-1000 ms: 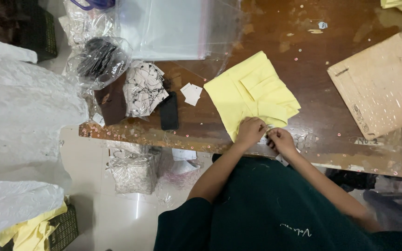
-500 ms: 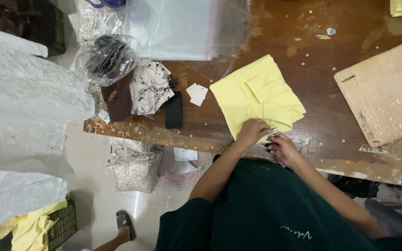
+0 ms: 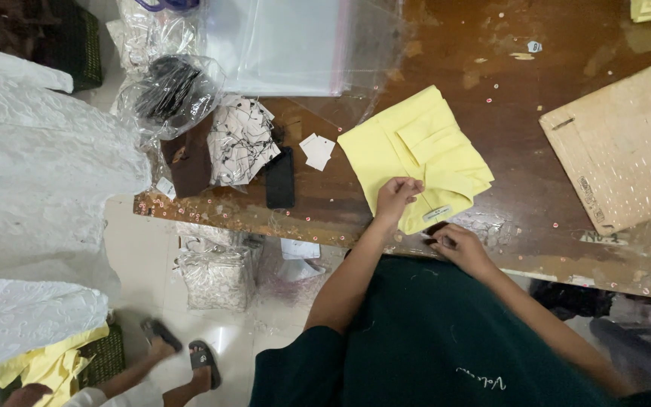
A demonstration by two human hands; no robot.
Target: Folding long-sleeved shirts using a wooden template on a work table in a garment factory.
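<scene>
A folded yellow garment (image 3: 416,154) lies on the brown wooden table (image 3: 491,83) near its front edge. My left hand (image 3: 395,197) rests on the garment's near edge, fingers curled and pinching at a thin string there. A small white tag (image 3: 437,213) sits on the cloth just right of that hand. My right hand (image 3: 455,243) is at the table's edge below the tag, fingers closed around something small and dark that I cannot make out.
A black phone (image 3: 280,178), loose white tags (image 3: 317,151), a bag of tags (image 3: 240,141) and clear plastic bags (image 3: 288,45) lie left of the garment. A cardboard board (image 3: 619,143) is at right. White lace fabric (image 3: 39,166) hangs at left. Another person's sandalled feet (image 3: 182,354) are on the floor.
My left hand has shifted slightly onto the garment's edge and my right hand has dropped to the table's edge. Another person's feet have come into view on the floor.
</scene>
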